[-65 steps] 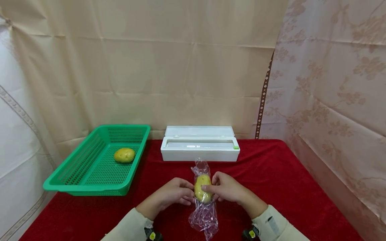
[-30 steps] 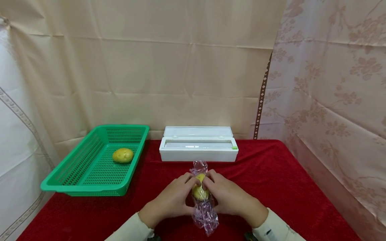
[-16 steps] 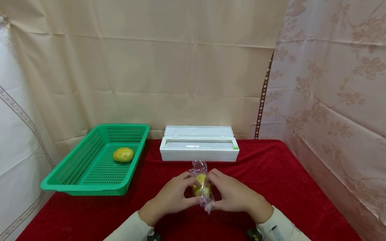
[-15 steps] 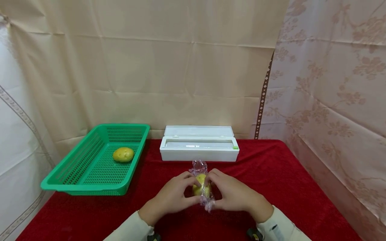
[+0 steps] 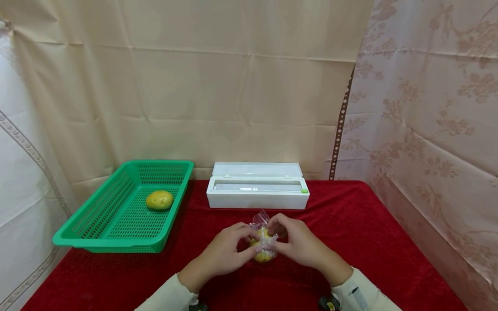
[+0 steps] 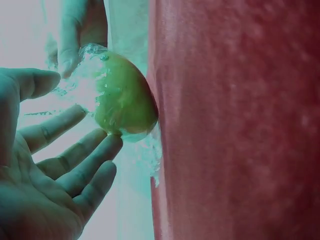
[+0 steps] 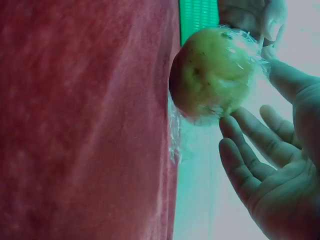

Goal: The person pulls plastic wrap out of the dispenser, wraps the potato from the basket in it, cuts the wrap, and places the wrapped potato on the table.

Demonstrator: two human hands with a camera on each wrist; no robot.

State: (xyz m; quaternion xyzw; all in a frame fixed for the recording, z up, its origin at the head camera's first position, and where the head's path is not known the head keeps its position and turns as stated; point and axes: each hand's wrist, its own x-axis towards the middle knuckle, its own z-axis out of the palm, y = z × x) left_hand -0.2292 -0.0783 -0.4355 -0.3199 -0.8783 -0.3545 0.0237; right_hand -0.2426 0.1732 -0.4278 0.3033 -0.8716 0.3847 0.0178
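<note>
A yellow potato rests on the red cloth in front of me, partly covered in clear plastic wrap. One end of the wrap is gathered over its top, while the far end sticks out toward the white box. From the left, my left hand curves its thumb and fingers round the potato; in the left wrist view, fingertips touch the potato's side. From the right, my right hand holds the bunched wrap near its thumb, with its index finger bent above the potato. Some fingertips are hidden in the head view.
A green basket stands at the left with an unwrapped potato inside. Behind my hands is a white plastic wrap dispenser with its lid up. Red cloth covers the table, and curtains hang behind it.
The near tail of the wrap was first long and loose, then gathered by both hands and folded up over the potato. My right hand has shifted slightly up and away from the potato.
</note>
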